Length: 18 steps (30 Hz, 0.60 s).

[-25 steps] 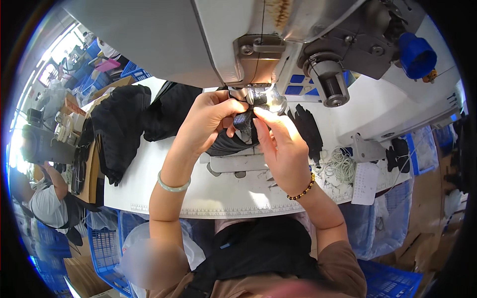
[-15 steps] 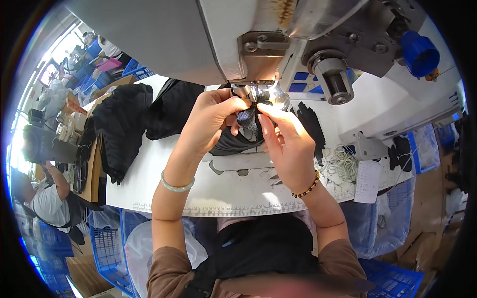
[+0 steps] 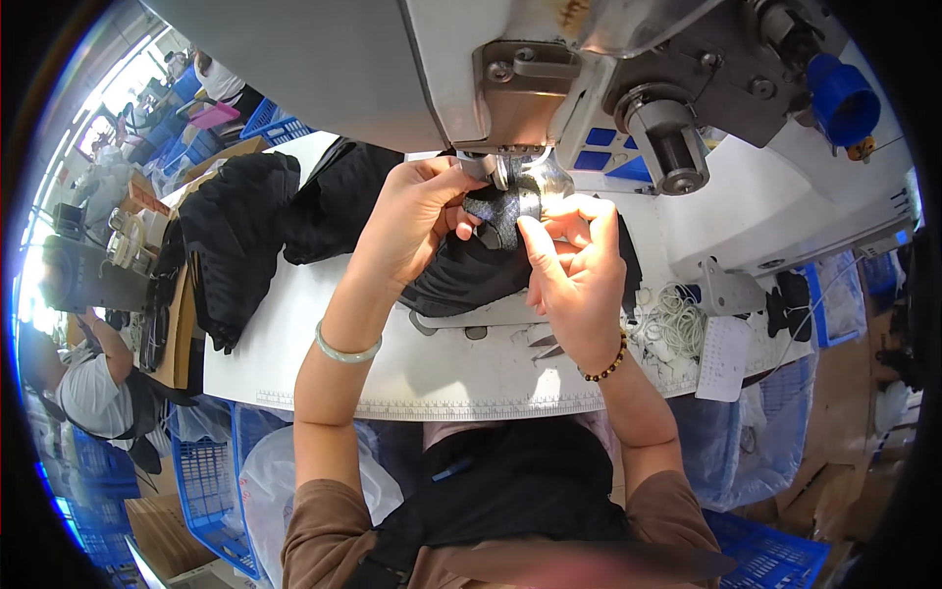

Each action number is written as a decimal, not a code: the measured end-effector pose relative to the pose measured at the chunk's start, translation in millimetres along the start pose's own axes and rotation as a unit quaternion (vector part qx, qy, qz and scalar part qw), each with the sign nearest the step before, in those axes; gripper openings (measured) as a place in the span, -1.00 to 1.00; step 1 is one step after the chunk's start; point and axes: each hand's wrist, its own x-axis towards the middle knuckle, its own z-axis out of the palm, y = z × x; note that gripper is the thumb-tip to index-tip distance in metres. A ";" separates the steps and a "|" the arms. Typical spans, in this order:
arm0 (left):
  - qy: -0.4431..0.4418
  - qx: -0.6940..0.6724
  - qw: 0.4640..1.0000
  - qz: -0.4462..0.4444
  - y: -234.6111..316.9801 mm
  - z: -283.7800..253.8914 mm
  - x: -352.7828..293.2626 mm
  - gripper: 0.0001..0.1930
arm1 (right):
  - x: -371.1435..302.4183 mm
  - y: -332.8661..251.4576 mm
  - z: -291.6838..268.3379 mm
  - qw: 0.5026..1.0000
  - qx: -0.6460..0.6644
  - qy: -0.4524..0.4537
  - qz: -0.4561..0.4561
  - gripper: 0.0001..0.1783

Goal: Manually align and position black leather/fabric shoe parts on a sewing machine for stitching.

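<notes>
Both my hands are at the head of a sewing machine (image 3: 525, 83), on a piece of black fabric (image 3: 461, 275) bunched below its presser foot. A speckled dark grey band (image 3: 496, 208) on that fabric lies folded in the bright lamp light. My left hand (image 3: 417, 211) is closed, thumb and forefinger pinching the band's left side close beside the foot. With thumb and fingertips bent together, my right hand (image 3: 581, 270) pinches the band's right edge. The needle tip is hard to make out in the glare.
More black garments (image 3: 240, 231) are heaped left on the white table (image 3: 294, 339). To the right are a tangle of pale cord (image 3: 679, 322) and a white paper tag (image 3: 724, 358). Blue crates (image 3: 211, 491) stand below the table. Another person (image 3: 98, 388) sits at far left.
My right hand has drawn slightly down and right, its fingers more curled, and more of the speckled band shows flat between my hands. My left hand has hardly moved.
</notes>
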 end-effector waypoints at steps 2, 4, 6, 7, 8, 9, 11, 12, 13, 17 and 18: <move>-0.003 0.007 1.000 -0.001 -1.2 -1.0 -2.1 -0.87 | 0.1 2.9 -0.7 1.000 0.007 -0.009 -0.029 -0.71; -0.016 0.014 1.000 0.017 -2.4 2.8 -5.0 -0.86 | 1.2 8.4 -2.2 0.999 0.013 -0.008 -0.044 -0.73; -0.022 0.016 1.000 0.011 -1.0 2.8 -6.4 -0.86 | 1.0 9.2 -3.0 0.998 0.020 -0.008 -0.061 -0.75; -0.026 0.018 0.999 0.005 -0.1 2.5 -7.6 -0.85 | 0.5 8.2 -3.0 0.999 0.022 -0.001 -0.049 -0.75; -0.026 0.019 0.999 0.006 -0.3 2.1 -8.5 -0.85 | 0.3 7.3 -3.3 0.999 0.024 0.006 -0.037 -0.74; -0.031 0.014 0.999 0.002 -1.8 1.7 -8.6 -0.85 | 0.8 7.7 -4.2 0.999 0.024 0.006 -0.039 -0.74; -0.036 0.011 0.999 0.001 -2.2 2.1 -8.5 -0.84 | 2.5 10.6 -6.0 0.998 0.008 0.026 -0.065 -0.75; -0.034 0.013 0.999 -0.001 -1.9 2.6 -8.4 -0.84 | 2.9 12.2 -6.8 0.997 0.008 0.027 -0.067 -0.75; -0.032 0.015 0.999 -0.003 -1.8 3.0 -8.2 -0.84 | 3.2 14.0 -7.6 0.997 0.018 0.028 -0.076 -0.75; -0.036 0.020 0.999 0.021 -5.3 -0.3 -6.6 -0.84 | 2.8 13.7 -10.3 0.993 0.007 0.045 -0.106 -0.77; -0.031 0.021 0.999 0.022 -4.8 1.0 -7.6 -0.84 | 2.5 12.1 -11.3 0.993 0.007 0.045 -0.107 -0.77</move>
